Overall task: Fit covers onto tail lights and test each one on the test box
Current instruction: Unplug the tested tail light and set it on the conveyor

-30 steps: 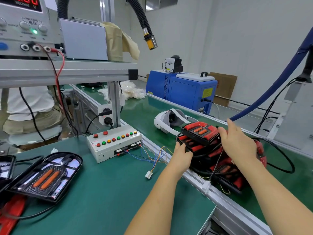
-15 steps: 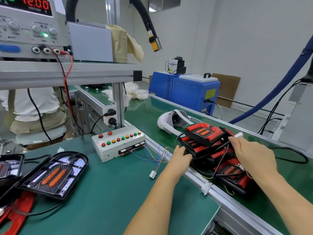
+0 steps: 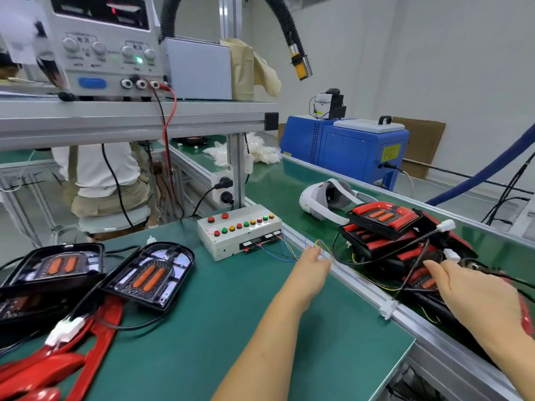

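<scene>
The grey test box (image 3: 240, 235), with a row of coloured buttons, stands at the back of the green bench. Thin coloured wires run from it to my left hand (image 3: 311, 267); its fingertips are on them at the bench edge, the grip hidden. My right hand (image 3: 474, 290) lies, fingers spread, on a pile of red-covered tail lights (image 3: 385, 218) on the conveyor. A black lead with a white plug (image 3: 445, 225) stands free above the pile. At the left lie uncovered black tail lights (image 3: 150, 277) and loose red covers (image 3: 86, 342).
An aluminium rail (image 3: 362, 282) divides bench from conveyor. A white headset (image 3: 321, 199) and a blue machine (image 3: 347, 151) sit beyond the pile. On the overhead shelf is a power supply (image 3: 107, 44). A hose nozzle (image 3: 301, 65) hangs above. A person (image 3: 107, 183) sits behind the bench.
My right hand has let go of the white plug and dropped lower onto the pile. My left hand has slid left to the test box's wires. The view has shifted left.
</scene>
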